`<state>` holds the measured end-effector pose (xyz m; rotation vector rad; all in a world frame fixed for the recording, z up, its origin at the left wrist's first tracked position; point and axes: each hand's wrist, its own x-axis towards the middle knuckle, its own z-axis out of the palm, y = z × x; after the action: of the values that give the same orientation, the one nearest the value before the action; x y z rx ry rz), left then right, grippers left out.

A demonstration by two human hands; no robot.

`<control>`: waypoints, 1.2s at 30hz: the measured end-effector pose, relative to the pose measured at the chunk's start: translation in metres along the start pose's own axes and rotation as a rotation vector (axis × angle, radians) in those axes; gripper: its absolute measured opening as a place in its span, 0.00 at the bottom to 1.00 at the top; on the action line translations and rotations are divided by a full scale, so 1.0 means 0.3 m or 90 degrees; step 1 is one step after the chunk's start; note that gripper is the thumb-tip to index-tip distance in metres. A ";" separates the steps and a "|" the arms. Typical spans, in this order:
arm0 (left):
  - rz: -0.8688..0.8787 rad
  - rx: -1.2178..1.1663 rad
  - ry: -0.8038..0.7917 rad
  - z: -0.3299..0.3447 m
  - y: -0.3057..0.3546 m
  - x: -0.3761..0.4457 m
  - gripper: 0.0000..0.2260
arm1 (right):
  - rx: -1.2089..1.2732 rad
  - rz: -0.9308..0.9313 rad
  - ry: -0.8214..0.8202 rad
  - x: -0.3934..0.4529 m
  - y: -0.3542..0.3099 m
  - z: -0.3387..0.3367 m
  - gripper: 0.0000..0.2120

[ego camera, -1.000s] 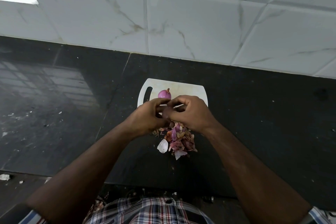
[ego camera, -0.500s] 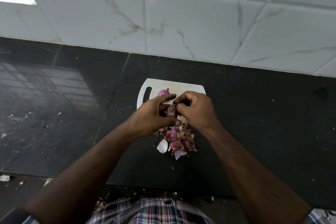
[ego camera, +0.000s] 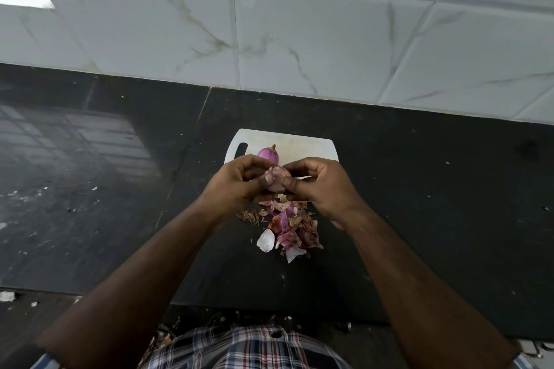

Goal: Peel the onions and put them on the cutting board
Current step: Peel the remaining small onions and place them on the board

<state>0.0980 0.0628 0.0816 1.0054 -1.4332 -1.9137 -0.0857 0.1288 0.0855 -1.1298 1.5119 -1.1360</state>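
Held onion point(ego camera: 278, 177) mostly covered by both hands' fingers, board's point(ego camera: 302, 145) 6 o'clock half hidden behind hands, peeled onion's point(ego camera: 267, 153) base hidden, elbows cut off at 6 o'clock edge

Worktop point(ego camera: 419, 189): dark polished stone, glossy, reflections at 9 o'clock, pale specks. Wall tiles point(ego camera: 299, 48): white marble-look, smooth, slight sheen. Cutting board point(ego camera: 302, 145): white plastic, matt, faintly stained. Peeled onion point(ego camera: 267, 153) on board: smooth, shiny purple. Onion skins point(ego camera: 287, 225) at 6 o'clock: papery, dry, crinkled. Shirt point(ego camera: 245, 347): woven checked cloth.
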 end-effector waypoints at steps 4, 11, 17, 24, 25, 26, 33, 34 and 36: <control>-0.002 -0.008 0.045 0.003 0.006 0.000 0.10 | -0.038 -0.019 0.029 -0.002 0.001 0.012 0.13; 0.002 0.122 0.104 -0.003 0.025 0.025 0.07 | -0.099 -0.045 0.046 -0.014 0.010 0.046 0.16; 0.032 0.178 0.127 0.012 0.044 0.036 0.06 | -0.118 -0.080 0.071 -0.022 0.017 0.062 0.13; 0.027 0.172 0.112 0.006 0.056 0.046 0.12 | -0.031 -0.046 0.063 -0.011 0.036 0.032 0.14; 0.010 0.157 0.093 0.004 0.052 0.048 0.11 | -0.002 -0.036 0.058 -0.011 0.040 0.025 0.14; -0.006 0.137 0.071 0.004 0.044 0.047 0.10 | 0.021 -0.030 0.055 -0.012 0.045 0.020 0.14; -0.024 0.084 0.051 0.010 -0.018 0.040 0.10 | 0.057 0.009 -0.011 -0.019 0.080 -0.008 0.17; -0.028 0.111 0.060 0.009 -0.027 0.045 0.10 | 0.059 0.010 0.006 -0.021 0.082 -0.011 0.15; -0.036 0.196 0.058 0.010 -0.049 0.052 0.11 | 0.060 0.012 0.038 -0.022 0.089 -0.015 0.12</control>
<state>0.0867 0.0564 0.0642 1.2686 -1.6944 -1.6932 -0.0928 0.1400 0.0610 -1.0243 1.4946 -1.2256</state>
